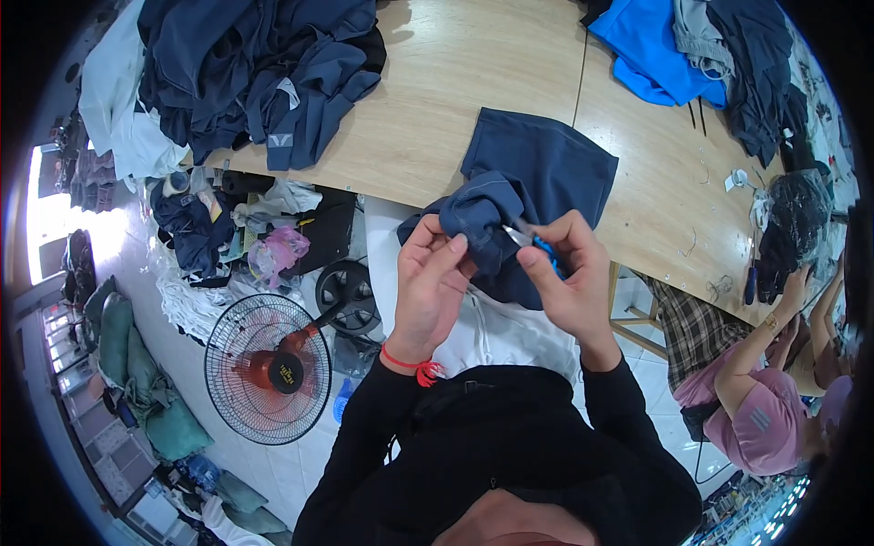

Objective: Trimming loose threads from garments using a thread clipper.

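Observation:
A navy garment (pixel 546 168) lies partly on the wooden table and hangs over its near edge toward my lap. My left hand (pixel 428 291) pinches a bunched, stitched part of it between thumb and fingers, raised just off the table edge. In my right hand (pixel 580 284) is a pair of small thread snips (pixel 520 237) with blue handles. Their metal blades point left, close to the gathered cloth; whether they touch it I cannot tell. The lower folds of the garment are partly hidden behind my hands.
Navy garments are piled (pixel 228 82) at the table's (pixel 446 64) far left. Blue clothing (pixel 651 55) lies far right, near loose threads and a dark plastic bag (pixel 801 205). A fan (pixel 269 369) stands on the left. A person in a pink shirt (pixel 760 409) sits at right.

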Available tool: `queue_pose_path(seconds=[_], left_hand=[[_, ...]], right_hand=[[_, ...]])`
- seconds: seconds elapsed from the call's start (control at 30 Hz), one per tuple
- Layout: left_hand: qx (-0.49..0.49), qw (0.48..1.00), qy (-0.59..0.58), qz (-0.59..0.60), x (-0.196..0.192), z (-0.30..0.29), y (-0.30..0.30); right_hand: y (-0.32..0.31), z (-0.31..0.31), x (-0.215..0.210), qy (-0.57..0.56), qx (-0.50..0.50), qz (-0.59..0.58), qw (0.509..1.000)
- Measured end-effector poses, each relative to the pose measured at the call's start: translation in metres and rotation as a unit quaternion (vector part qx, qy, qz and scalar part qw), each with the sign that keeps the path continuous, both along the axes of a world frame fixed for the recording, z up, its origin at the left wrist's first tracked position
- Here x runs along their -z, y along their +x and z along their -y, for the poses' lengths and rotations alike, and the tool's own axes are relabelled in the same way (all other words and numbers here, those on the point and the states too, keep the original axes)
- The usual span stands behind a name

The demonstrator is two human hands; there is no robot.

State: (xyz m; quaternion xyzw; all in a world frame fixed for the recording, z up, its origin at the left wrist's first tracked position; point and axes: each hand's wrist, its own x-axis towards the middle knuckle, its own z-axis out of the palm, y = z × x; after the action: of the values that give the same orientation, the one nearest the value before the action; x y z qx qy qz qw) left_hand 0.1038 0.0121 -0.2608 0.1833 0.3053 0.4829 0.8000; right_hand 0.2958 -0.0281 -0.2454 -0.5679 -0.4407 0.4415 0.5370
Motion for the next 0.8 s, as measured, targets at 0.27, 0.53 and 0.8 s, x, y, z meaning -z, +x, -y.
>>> queue_pose_path(seconds=[0.27, 0.53, 0.8], left_hand=[[-0.035, 0.995, -0.022, -0.086, 0.054, -0.023, -0.061], [-0.043, 0.812, 0.210, -0.543, 0.069, -0.026, -0.085], [-0.199, 0.649, 0.370, -0.634, 0.031, -0.045, -0.067]], right_hand=[[0.182, -0.013, 0.103, -0.065, 0.266, 0.328, 0.904], [0.233, 0.014, 0.146, -0.053, 0.307, 0.509, 0.803], [0.115, 0.000, 0.110, -0.027, 0.243, 0.518, 0.819]])
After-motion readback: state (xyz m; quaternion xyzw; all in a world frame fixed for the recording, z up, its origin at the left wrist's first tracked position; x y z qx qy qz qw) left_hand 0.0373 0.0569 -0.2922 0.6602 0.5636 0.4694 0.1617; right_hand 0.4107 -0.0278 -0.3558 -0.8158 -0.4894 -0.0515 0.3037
